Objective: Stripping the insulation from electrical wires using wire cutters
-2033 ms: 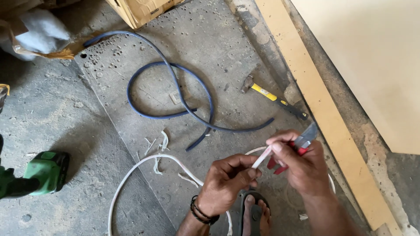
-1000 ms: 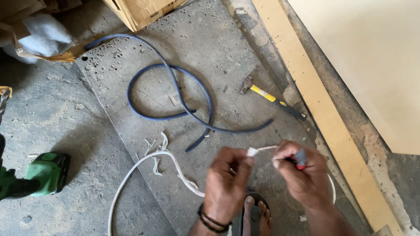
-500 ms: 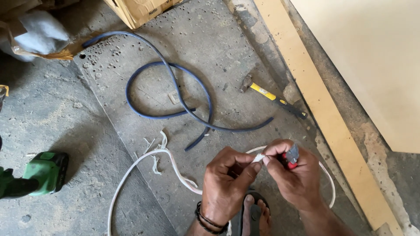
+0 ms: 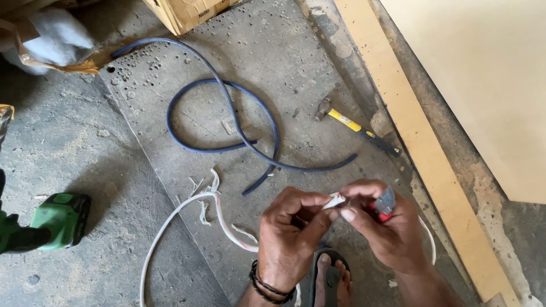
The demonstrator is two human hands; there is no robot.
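My left hand (image 4: 290, 233) pinches the end of a white flat cable (image 4: 187, 211), whose tip shows between both hands' fingers. My right hand (image 4: 382, 227) grips a red-handled cutter with a grey blade (image 4: 385, 202), and its fingertips also touch the cable tip. The white cable loops away to the left over the floor and a second stretch curves behind my right hand. My sandalled foot (image 4: 331, 277) rests just below the hands.
A dark blue cable (image 4: 227, 122) lies coiled on the grey slab. A yellow-handled hammer (image 4: 355, 128) sits near a long wooden plank (image 4: 421, 142). A green power tool (image 4: 54, 222) is at the left, a cardboard box (image 4: 187, 11) at the top. White sheath scraps (image 4: 207, 185) litter the floor.
Both hands have dropped a little and drawn close, the cutter lowered from its raised position. My fingertips now meet at the cable tip. The cable loop on the floor has shifted slightly.
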